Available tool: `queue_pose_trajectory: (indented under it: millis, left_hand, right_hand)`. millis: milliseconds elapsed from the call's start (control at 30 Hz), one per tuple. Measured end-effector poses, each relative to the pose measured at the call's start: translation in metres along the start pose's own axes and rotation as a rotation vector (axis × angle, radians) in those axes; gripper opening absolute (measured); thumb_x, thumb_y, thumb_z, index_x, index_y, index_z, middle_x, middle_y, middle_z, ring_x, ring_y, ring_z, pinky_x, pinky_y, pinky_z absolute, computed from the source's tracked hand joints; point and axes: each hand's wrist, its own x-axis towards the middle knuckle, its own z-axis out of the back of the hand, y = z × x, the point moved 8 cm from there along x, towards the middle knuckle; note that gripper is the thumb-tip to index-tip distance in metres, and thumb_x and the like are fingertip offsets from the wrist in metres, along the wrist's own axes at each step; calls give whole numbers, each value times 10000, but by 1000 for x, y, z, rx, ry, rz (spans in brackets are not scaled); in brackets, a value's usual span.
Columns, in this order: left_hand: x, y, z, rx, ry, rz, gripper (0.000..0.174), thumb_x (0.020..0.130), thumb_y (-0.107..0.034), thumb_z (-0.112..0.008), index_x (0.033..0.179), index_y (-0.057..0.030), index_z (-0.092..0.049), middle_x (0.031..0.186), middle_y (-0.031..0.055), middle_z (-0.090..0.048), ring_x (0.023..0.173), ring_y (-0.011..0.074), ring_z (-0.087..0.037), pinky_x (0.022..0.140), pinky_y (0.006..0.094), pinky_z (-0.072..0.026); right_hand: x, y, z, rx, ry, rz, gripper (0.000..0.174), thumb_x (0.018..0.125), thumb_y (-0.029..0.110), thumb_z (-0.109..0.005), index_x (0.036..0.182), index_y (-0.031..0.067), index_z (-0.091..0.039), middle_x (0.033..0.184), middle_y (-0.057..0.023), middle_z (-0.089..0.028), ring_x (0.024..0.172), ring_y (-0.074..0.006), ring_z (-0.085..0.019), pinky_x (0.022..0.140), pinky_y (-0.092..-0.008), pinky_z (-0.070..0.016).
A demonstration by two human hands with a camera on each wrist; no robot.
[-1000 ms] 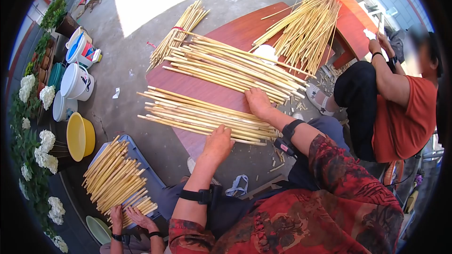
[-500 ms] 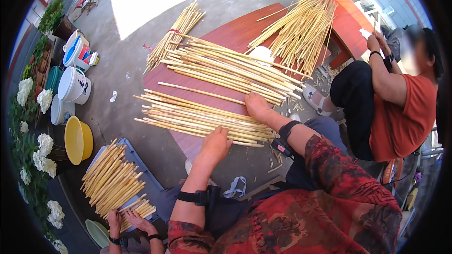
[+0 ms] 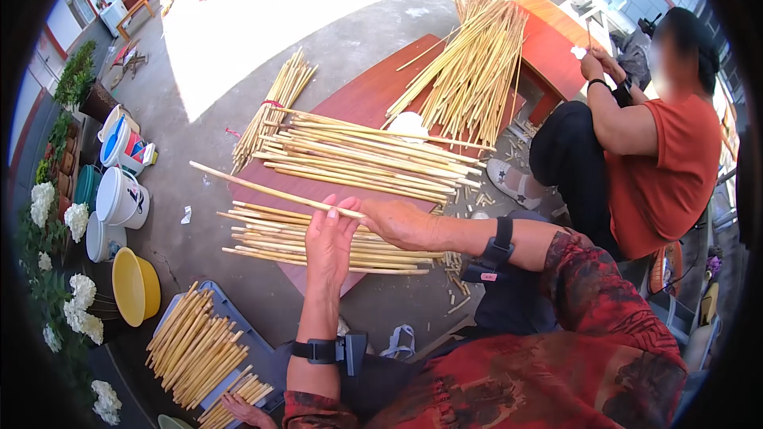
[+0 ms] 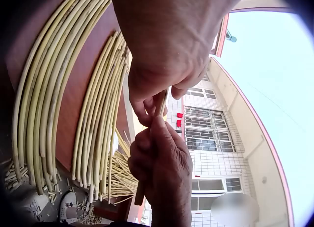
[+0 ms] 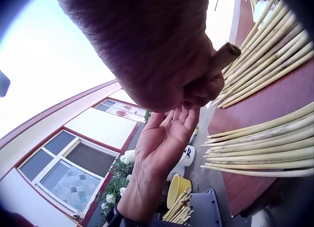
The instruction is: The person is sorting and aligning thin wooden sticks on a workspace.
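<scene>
One long pale stick [image 3: 262, 188] is raised above the table, slanting up to the left. My right hand [image 3: 401, 224] grips it near its right end; in the right wrist view the cut stick end [image 5: 228, 55] pokes out of my fist. My left hand [image 3: 327, 250], palm up, pinches the stick beside the right hand, its fingers fairly straight. Both hands meet in the left wrist view, left hand [image 4: 164, 55] above and right hand [image 4: 167, 173] below. Under them lies a row of sticks [image 3: 278, 232], partly hidden by the left hand, with a second row [image 3: 358, 155] behind.
A tied bundle [image 3: 274, 111] and a large loose pile [image 3: 477, 71] lie at the back of the table [image 3: 362, 87]. At lower left, sticks fill a blue tray [image 3: 258, 326], near another person's hand. Buckets [image 3: 122, 199] stand left; a seated person [image 3: 644, 143] is at right.
Both hands have risen from the near row and come together. The stick that lay apart between the two rows is now lifted in them. The head view has shifted.
</scene>
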Motion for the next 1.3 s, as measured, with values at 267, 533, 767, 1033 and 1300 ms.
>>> queue_pose_trajectory:
  millis: [267,533,767,1033,1300]
  left_hand:
    - [15,-9,18,-224,-286,-85,232,890,-229,-424,954,-6,-435,544,-24,-307,460,75,-304,475,246,-361]
    - [32,-83,73,-269,-411,-344,289,896,-308,-388,909,-28,-460,514,-31,-279,402,67,-243,383,215,-249]
    - [31,-85,56,-390,-307,-378,358,913,-342,-296,985,-19,-434,618,10,-327,523,117,-320,513,272,-328]
    - [31,-68,36,-387,-122,-404,295,922,-260,-283,1026,-17,-414,698,29,-364,588,130,-340,573,287,-341]
    - [8,36,-39,-23,-7,-116,285,904,-172,-338,1129,3,-350,799,53,-451,734,151,-449,680,306,-397]
  right_hand:
    - [-3,9,-18,-31,200,-153,228,873,236,-385,880,10,-415,739,-242,-547,704,-414,-527,605,-483,-394]
    - [-22,-6,-5,-111,261,-33,250,881,253,-361,867,7,-405,715,-231,-528,678,-416,-507,596,-468,-385]
    - [-47,-30,0,414,371,-142,342,903,322,-354,937,21,-514,581,-7,-398,516,-95,-395,493,-245,-367]
    - [-60,-36,-11,778,393,-310,314,907,318,-350,956,58,-517,602,36,-390,469,-30,-322,385,-175,-278]
    - [-38,-39,-1,764,191,-369,276,891,275,-380,913,29,-503,595,8,-405,484,-61,-390,385,-201,-311]
